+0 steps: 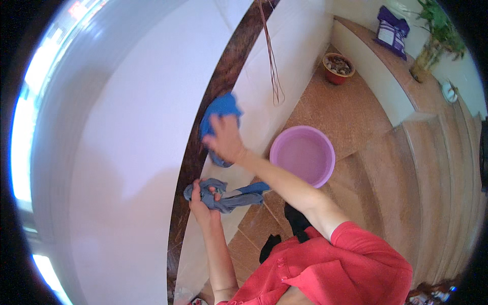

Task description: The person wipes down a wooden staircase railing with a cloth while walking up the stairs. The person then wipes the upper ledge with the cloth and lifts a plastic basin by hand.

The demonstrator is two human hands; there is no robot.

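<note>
My right hand [227,139], somewhat blurred, lies over a bright blue cloth [222,106] against a dark brown stone-like band [225,72] along the wall. Part of the cloth is hidden under my fingers, and a greyer fold hangs below the palm. Lower down, my left hand [202,204] grips a bunched grey-blue cloth [232,200] whose loose ends trail to the right. That cloth is close to the band's edge; whether it touches is not clear.
A pink-purple plastic basin [272,156] stands on brown floor tiles [335,106] beside my right forearm. Thin wires [271,61] dangle by the wall. Farther off are a red plant pot [336,78], a purple bag [392,32], a leafy plant [438,34] and curved steps [431,183].
</note>
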